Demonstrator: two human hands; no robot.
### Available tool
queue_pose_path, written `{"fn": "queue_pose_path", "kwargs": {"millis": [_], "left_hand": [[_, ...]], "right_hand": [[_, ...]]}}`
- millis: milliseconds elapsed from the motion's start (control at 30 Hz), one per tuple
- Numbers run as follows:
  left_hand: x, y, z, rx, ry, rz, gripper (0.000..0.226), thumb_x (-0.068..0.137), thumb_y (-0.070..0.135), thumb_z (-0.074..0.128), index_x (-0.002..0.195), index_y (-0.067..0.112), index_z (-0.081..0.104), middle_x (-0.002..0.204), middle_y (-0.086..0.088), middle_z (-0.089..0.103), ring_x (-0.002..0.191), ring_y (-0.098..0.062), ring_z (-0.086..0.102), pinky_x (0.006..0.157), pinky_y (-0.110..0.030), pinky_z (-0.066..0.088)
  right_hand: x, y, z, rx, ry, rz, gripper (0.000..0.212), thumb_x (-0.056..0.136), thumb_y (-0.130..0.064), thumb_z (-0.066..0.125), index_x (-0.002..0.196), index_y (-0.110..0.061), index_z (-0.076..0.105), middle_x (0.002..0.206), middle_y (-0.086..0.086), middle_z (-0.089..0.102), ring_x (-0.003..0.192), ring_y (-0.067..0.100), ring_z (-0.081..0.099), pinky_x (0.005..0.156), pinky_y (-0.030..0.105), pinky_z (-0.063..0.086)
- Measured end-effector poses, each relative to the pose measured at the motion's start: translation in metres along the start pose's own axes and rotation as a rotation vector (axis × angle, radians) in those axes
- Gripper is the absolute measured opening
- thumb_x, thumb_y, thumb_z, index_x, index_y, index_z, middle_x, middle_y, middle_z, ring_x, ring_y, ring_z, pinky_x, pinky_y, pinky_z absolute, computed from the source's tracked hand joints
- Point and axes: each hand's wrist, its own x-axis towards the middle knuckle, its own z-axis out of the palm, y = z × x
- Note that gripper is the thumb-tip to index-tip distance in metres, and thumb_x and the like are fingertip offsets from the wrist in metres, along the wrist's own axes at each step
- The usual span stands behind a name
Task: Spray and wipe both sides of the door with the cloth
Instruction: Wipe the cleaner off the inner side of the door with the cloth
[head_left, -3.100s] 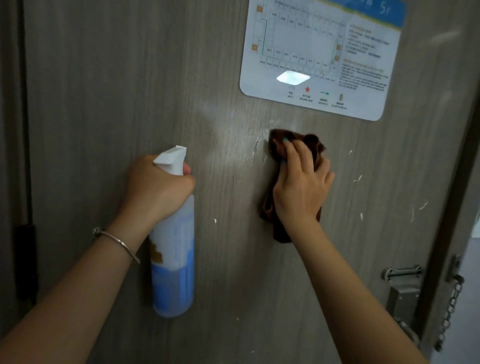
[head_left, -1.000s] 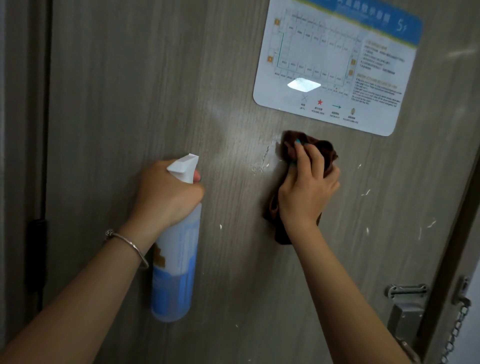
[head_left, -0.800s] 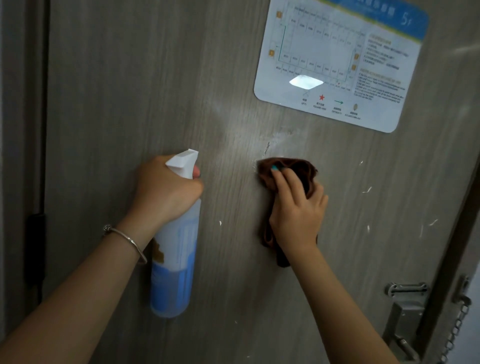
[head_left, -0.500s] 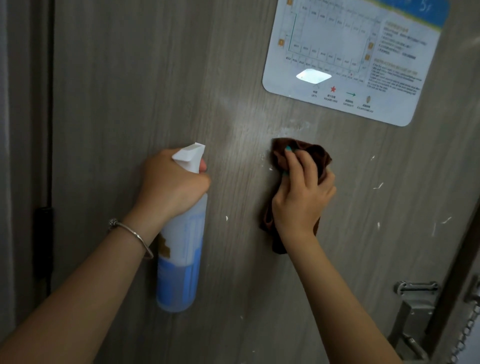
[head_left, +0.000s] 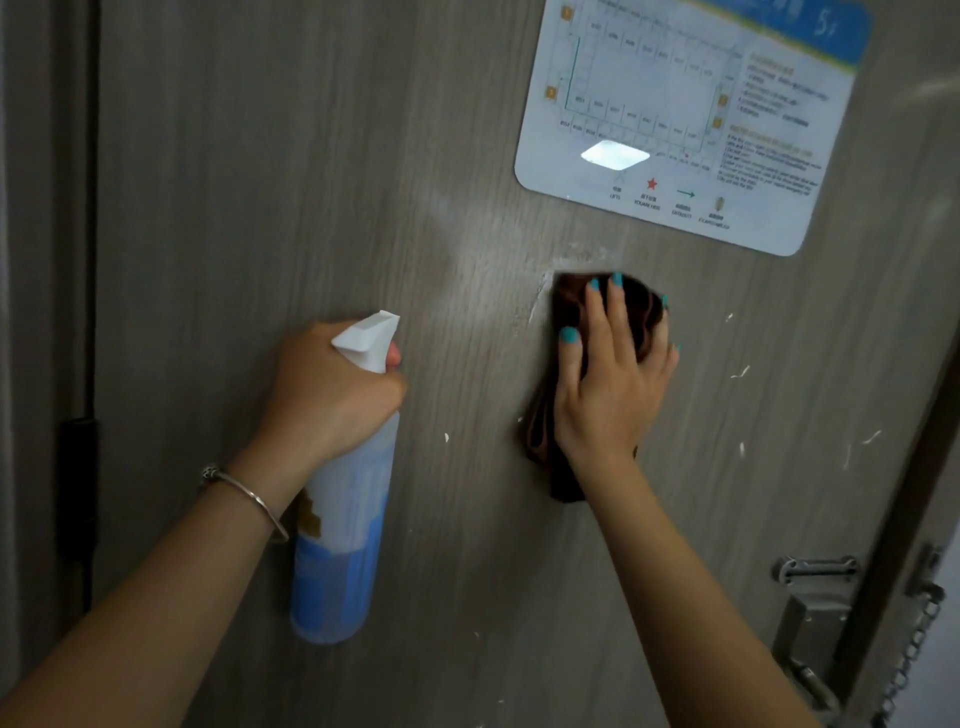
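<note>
A grey wood-grain door (head_left: 260, 182) fills the view, with a pale smear and white flecks on it. My left hand (head_left: 327, 395) grips the neck of a white and blue spray bottle (head_left: 343, 545), its nozzle pointing up and right at the door. My right hand (head_left: 613, 379) presses a dark brown cloth (head_left: 540, 436) flat against the door, fingers spread straight over it, just below a floor-plan sign. White residue shows at the cloth's upper left edge.
A white and blue floor-plan sign (head_left: 685, 114) is stuck at the upper right. A metal latch and handle (head_left: 810, 613) with a chain (head_left: 914, 654) sit at the lower right by the door edge. A dark hinge (head_left: 78, 488) is on the left frame.
My right hand slid the cloth down and left, then back up under the sign, and its fingers now lie flatter and more spread. The bottle hand stayed nearly still.
</note>
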Motion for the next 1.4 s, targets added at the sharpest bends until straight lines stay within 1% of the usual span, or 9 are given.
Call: {"fn": "queue_pose_path", "kwargs": {"millis": [200,400,633,700,767,833,1000,1133,1400], "left_hand": [[0.0,-0.01,-0.003,-0.063,-0.023,0.01,0.024,0.08,0.005,0.071,0.066,0.022,0.062,0.067,0.003,0.062,0.064,-0.012,0.059,0.061,-0.023,0.043],[-0.016,-0.031,-0.009,-0.124,0.013,-0.011,0.016,0.075,0.004,0.073,0.071,0.018,0.068,0.078,-0.006,0.071,0.067,-0.008,0.063,0.064,-0.02,0.049],[-0.046,-0.033,-0.038,-0.161,-0.118,-0.144,0.015,0.057,0.028,0.065,0.071,0.024,0.069,0.082,0.001,0.071,0.09,-0.02,0.072,0.087,-0.05,0.058],[-0.055,-0.033,-0.044,-0.135,-0.136,-0.162,0.01,0.066,0.016,0.069,0.073,0.022,0.066,0.074,0.003,0.068,0.079,-0.014,0.072,0.085,-0.035,0.059],[-0.065,-0.031,-0.047,-0.123,-0.122,-0.173,0.012,0.079,0.003,0.064,0.082,0.015,0.065,0.066,0.003,0.065,0.058,-0.003,0.067,0.067,-0.017,0.053],[-0.072,-0.033,-0.05,-0.115,-0.083,-0.195,0.01,0.083,0.004,0.061,0.084,0.013,0.065,0.062,0.003,0.066,0.053,-0.003,0.065,0.066,-0.02,0.05],[-0.08,-0.034,-0.057,-0.211,0.048,-0.227,0.008,0.07,0.015,0.066,0.065,0.02,0.063,0.052,0.0,0.066,0.054,-0.012,0.063,0.068,-0.028,0.049],[-0.078,-0.03,-0.055,-0.288,0.092,-0.223,0.015,0.06,0.006,0.062,0.061,0.021,0.061,0.053,0.003,0.063,0.054,-0.011,0.064,0.063,-0.026,0.047],[-0.083,-0.036,-0.038,-0.201,0.167,-0.231,0.017,0.062,0.015,0.06,0.075,0.021,0.07,0.057,0.007,0.07,0.06,-0.005,0.07,0.066,-0.023,0.053]], "right_hand": [[0.017,-0.021,0.008,0.066,0.03,-0.138,0.048,0.105,-0.044,0.03,0.142,-0.025,0.052,0.149,-0.003,0.048,0.139,0.038,0.034,0.11,0.058,0.032],[-0.077,-0.028,0.013,0.009,-0.034,-0.315,0.045,0.104,-0.037,0.034,0.143,-0.023,0.05,0.148,0.0,0.048,0.131,0.041,0.041,0.106,0.057,0.037],[-0.159,-0.031,0.015,0.021,-0.171,-0.626,0.045,0.094,-0.031,0.058,0.138,-0.024,0.057,0.144,-0.003,0.053,0.129,0.035,0.044,0.106,0.053,0.039],[-0.164,-0.026,0.014,0.037,-0.194,-0.672,0.048,0.091,-0.028,0.063,0.139,-0.025,0.057,0.144,-0.004,0.053,0.129,0.035,0.045,0.107,0.052,0.038],[-0.159,-0.022,0.011,0.045,-0.194,-0.741,0.051,0.089,-0.025,0.065,0.139,-0.027,0.056,0.146,-0.006,0.051,0.131,0.034,0.043,0.11,0.051,0.035],[-0.142,-0.015,0.009,0.001,-0.17,-0.804,0.053,0.09,-0.024,0.064,0.141,-0.03,0.054,0.148,-0.008,0.047,0.136,0.034,0.039,0.113,0.052,0.028],[-0.075,-0.015,0.009,-0.049,-0.016,-0.592,0.043,0.096,-0.03,0.059,0.139,-0.032,0.056,0.146,-0.008,0.051,0.136,0.036,0.041,0.114,0.054,0.024],[-0.078,-0.024,0.014,-0.001,0.023,-0.437,0.038,0.098,-0.024,0.056,0.135,-0.023,0.06,0.143,-0.005,0.055,0.13,0.038,0.043,0.114,0.053,0.028],[-0.169,-0.01,0.013,0.002,-0.051,-0.502,0.05,0.088,-0.013,0.066,0.137,-0.019,0.059,0.145,-0.004,0.051,0.126,0.04,0.043,0.112,0.055,0.031]]}}
